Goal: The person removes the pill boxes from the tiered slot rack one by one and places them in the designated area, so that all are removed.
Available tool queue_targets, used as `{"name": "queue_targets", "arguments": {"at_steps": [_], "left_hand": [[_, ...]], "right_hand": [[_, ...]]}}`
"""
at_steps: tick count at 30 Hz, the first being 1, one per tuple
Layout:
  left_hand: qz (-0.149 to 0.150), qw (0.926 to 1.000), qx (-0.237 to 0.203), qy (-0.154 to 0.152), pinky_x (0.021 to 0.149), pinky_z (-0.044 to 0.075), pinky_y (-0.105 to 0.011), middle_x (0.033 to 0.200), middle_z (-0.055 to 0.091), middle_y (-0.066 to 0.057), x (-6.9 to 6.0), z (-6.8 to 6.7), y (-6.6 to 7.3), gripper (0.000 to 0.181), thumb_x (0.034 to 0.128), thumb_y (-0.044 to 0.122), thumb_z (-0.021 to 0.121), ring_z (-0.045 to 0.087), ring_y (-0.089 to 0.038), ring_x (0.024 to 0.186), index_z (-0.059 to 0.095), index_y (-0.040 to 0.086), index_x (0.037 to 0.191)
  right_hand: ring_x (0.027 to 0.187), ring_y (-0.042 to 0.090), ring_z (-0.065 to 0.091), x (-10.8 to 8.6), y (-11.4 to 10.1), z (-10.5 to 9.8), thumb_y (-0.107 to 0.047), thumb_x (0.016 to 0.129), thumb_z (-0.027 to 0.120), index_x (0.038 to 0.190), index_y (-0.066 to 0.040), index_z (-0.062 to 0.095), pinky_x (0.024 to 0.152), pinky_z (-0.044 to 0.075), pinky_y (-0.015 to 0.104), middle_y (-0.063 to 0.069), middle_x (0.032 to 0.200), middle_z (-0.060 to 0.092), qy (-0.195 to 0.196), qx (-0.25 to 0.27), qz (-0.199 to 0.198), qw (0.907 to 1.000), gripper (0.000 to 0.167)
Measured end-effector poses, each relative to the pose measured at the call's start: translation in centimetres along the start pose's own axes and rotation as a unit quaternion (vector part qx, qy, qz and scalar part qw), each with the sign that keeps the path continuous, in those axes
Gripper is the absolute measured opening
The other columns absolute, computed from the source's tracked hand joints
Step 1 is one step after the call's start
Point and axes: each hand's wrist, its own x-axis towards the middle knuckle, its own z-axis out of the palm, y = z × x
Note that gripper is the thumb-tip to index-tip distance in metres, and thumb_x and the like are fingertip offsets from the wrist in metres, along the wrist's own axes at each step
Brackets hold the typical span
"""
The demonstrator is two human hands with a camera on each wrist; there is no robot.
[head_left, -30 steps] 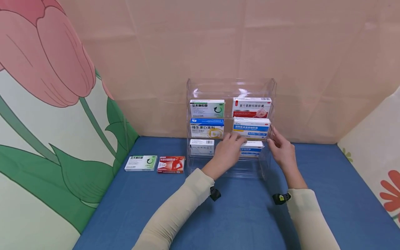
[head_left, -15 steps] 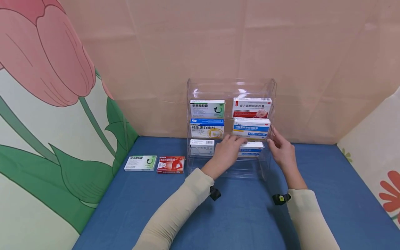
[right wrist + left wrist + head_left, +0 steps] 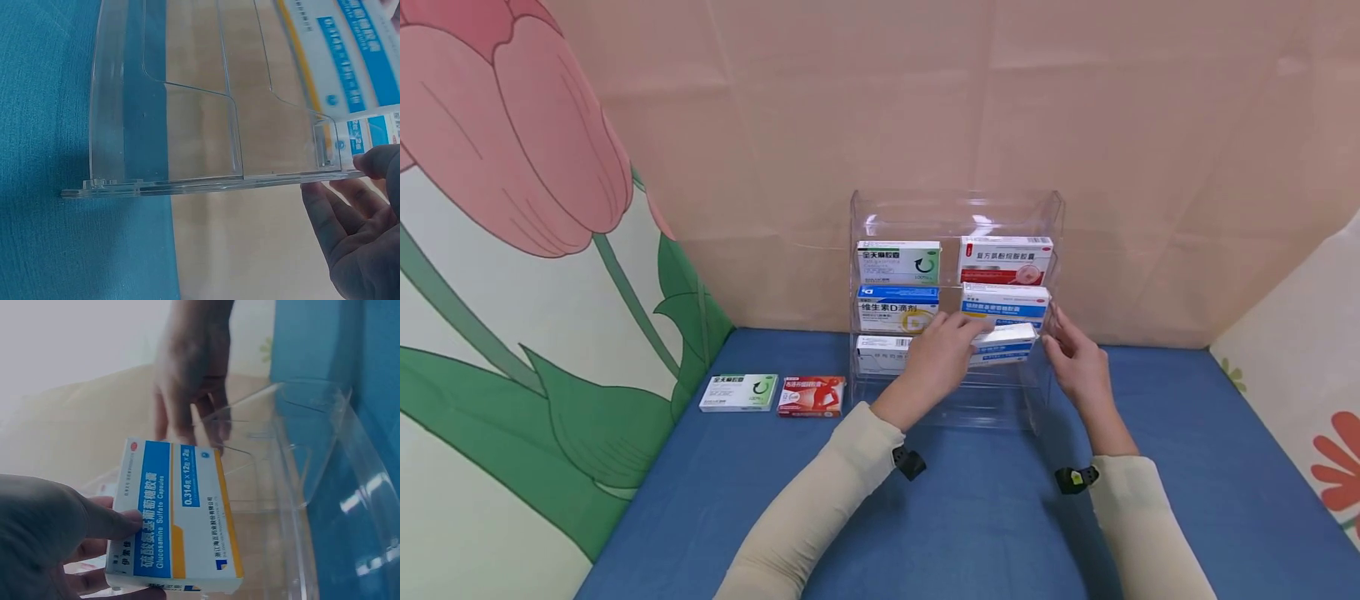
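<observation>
While left hand (image 3: 938, 357) round tilted capsule box (image 3: 181, 519), right hand (image 3: 1079, 365) in pinch on clear rack (image 3: 962, 404)

Head view high, forward and down; both wrist views close, tipped sideways; clear rack (image 3: 970, 408) in all three.

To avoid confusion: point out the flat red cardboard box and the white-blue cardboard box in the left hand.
Flat red cardboard box (image 3: 811, 396): head view, top face.
White-blue cardboard box (image 3: 175, 512): left wrist view, printed front face.
</observation>
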Motion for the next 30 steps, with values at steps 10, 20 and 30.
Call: {"name": "queue_targets", "arguments": {"at_steps": [10,20,30], "left_hand": [[-0.005,0.9983,-0.03,-0.05,0.077,0.056,-0.029,0.126,0.065,0.001,-1.8,-2.3,-0.5,0.044,0.094,0.019,0.074,0.056,-0.016,0.107,0.064,0.028,0.136],[-0.008,0.9929,-0.032,-0.115,0.089,0.053,-0.034,0.124,0.066,0.0,-4.1,-3.6,-1.9,0.04,0.0949,0.018,0.072,0.059,-0.018,0.11,0.066,0.027,0.133],[-0.04,0.9867,-0.051,-0.149,0.09,0.054,-0.037,0.123,0.067,-0.002,-7.3,-4.3,-4.0,0.041,0.0907,0.021,0.077,0.059,-0.019,0.111,0.068,0.028,0.13]], "right_hand": [[0.134,0.042,0.052,0.1,0.2,0.2,-0.041,0.105,0.052,0.158,-0.041,0.024,0.1,0.049,0.057,0.017,0.151,0.05,-0.001,-0.002,-0.004,1.0,0.06],[0.136,0.041,0.05,0.1,0.0,0.1,-0.039,0.106,0.052,0.159,-0.041,0.023,0.101,0.049,0.056,0.016,0.153,0.048,-0.004,0.002,0.002,1.0,0.061],[0.137,0.041,0.049,-0.1,-0.1,0.0,-0.04,0.105,0.052,0.158,-0.045,0.02,0.102,0.047,0.057,0.015,0.155,0.045,-0.012,0.006,0.004,0.9999,0.062]]}}
